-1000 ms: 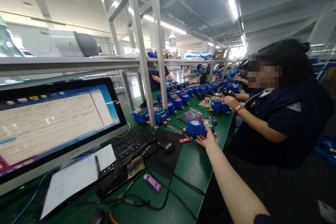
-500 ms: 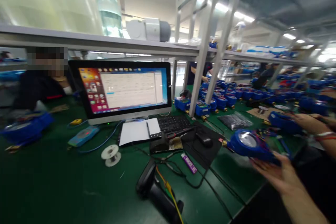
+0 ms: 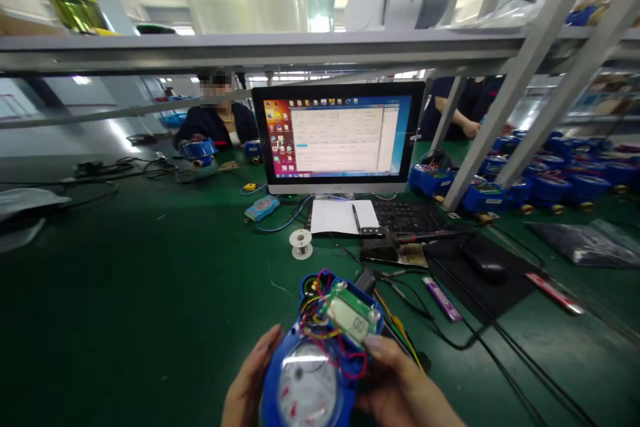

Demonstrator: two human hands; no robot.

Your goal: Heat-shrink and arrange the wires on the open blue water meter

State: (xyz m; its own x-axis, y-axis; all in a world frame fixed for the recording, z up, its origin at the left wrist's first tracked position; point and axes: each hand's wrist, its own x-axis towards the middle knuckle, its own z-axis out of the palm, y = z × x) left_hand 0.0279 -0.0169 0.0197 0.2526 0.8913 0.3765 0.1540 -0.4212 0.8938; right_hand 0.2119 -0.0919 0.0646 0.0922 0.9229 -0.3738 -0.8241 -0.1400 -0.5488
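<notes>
- Grips the blue meter [image 3: 325, 347] in both hands, in front of the computer screen [image 3: 337, 140] and slightly left of its middle; hard to tell if touching the bench [image 3: 150, 300].
- Wraps the left hand [image 3: 247, 380] along one side of the casing, with fingers closed against it.
- Clasps the opposite side in the right hand [image 3: 405, 383], with the thumb at a corner of the small display [image 3: 350, 320] and the other fingers mostly hidden.
- Presents the dial [image 3: 307, 383] and display face up, with loose wires [image 3: 320, 332] showing.
- Seems, by judgement, to be at a hold-and-look step.
- Calls next, probably, for an even two-handed hold, clear of the wires and of the spool [image 3: 301, 251] in front of the screen.
</notes>
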